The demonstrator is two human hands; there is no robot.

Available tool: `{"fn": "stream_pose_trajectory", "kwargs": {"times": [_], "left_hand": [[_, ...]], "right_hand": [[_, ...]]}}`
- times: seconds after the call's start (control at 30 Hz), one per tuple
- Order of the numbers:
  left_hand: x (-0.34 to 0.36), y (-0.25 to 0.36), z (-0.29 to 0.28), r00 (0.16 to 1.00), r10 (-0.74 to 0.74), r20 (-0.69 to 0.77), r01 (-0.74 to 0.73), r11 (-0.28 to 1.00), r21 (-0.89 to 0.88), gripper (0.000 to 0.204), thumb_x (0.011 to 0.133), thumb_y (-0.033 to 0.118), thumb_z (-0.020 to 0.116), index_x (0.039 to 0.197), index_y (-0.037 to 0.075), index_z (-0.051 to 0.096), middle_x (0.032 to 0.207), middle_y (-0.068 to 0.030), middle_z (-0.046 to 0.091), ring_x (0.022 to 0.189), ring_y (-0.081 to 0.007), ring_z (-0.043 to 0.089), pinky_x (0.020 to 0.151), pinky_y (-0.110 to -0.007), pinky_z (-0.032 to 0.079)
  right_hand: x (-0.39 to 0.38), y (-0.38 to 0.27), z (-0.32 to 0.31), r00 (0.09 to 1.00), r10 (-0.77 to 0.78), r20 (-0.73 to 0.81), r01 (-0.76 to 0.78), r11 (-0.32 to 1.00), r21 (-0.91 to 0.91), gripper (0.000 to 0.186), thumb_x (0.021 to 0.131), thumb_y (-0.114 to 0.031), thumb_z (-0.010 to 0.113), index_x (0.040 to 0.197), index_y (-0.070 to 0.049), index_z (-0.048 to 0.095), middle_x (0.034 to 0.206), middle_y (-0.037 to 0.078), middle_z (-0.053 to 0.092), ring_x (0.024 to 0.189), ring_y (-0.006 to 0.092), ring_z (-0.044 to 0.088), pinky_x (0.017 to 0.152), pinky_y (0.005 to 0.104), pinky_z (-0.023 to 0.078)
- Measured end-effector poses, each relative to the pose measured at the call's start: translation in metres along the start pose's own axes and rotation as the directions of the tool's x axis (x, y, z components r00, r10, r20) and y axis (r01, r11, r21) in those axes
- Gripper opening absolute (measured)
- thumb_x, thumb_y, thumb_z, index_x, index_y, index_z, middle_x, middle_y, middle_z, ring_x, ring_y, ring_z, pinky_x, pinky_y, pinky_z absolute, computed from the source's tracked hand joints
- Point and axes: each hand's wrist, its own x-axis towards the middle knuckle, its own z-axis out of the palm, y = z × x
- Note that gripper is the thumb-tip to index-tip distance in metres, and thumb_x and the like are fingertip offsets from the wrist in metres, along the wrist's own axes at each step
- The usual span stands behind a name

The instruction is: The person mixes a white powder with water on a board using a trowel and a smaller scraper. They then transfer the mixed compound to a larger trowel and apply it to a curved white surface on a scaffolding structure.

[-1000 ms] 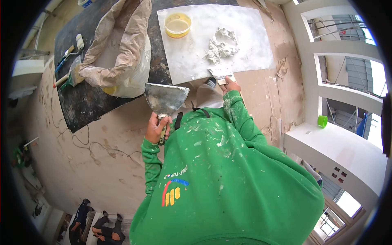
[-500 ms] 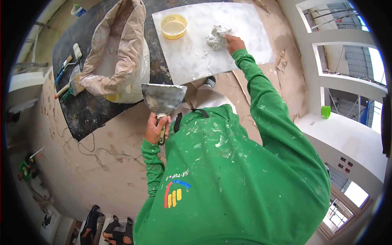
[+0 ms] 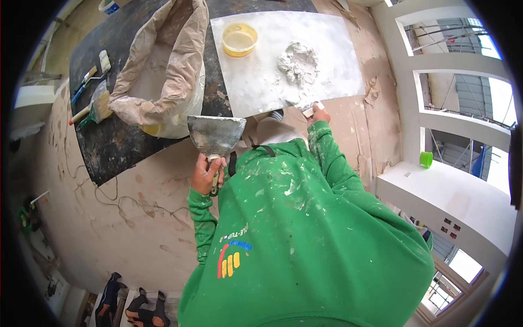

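My left hand point(image 3: 208, 177) grips a wide putty knife point(image 3: 215, 132), its stained metal blade held upright below the worktable. My right hand point(image 3: 320, 114) is closed on a smaller putty knife point(image 3: 308, 108) at the near edge of a white sheet point(image 3: 250, 87). A lumpy heap of pale paste point(image 3: 297, 61) lies on that sheet, spread in a trail down toward the knife. Left of the heap is a yellow tub point(image 3: 239, 41). An open brown paper bag point(image 3: 180, 62) in a plastic container stands farther left on the dark sheet point(image 3: 95, 155).
Brushes point(image 3: 99, 106) and a small roller point(image 3: 103, 60) lie left of the bag. Cables point(image 3: 141, 204) run over the stained floor. Two people point(image 3: 147, 310) point(image 3: 109, 302) appear at lower left, another point(image 3: 26, 218) at far left. A green container point(image 3: 426, 159) sits on a white ledge at right.
Half a second ago my right hand reached into the paste heap; it has drawn back to the sheet's near edge, with paste trailing that way. My left hand stays nearly in place.
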Motion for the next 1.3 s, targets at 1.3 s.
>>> {"fn": "stream_pose_trajectory", "kwargs": {"times": [1.3], "left_hand": [[0.011, 0.001, 0.004, 0.999, 0.038, 0.037, -0.040, 0.998, 0.050, 0.026, 0.099, 0.020, 0.054, 0.115, 0.004, 0.041, 0.092, -0.0094, 0.059, 0.052, -0.0109, 0.052, 0.041, -0.025, 0.043]], "right_hand": [[0.058, -0.153, 0.185, 0.454, 0.091, 0.886, 0.843, -0.366, -0.394, 0.037, 0.084, -0.005, 0.052, 0.118, -0.014, 0.060, 0.099, 0.021, 0.068, 0.090, 0.0383, 0.067, 0.079, 0.0461, 0.055]]}}
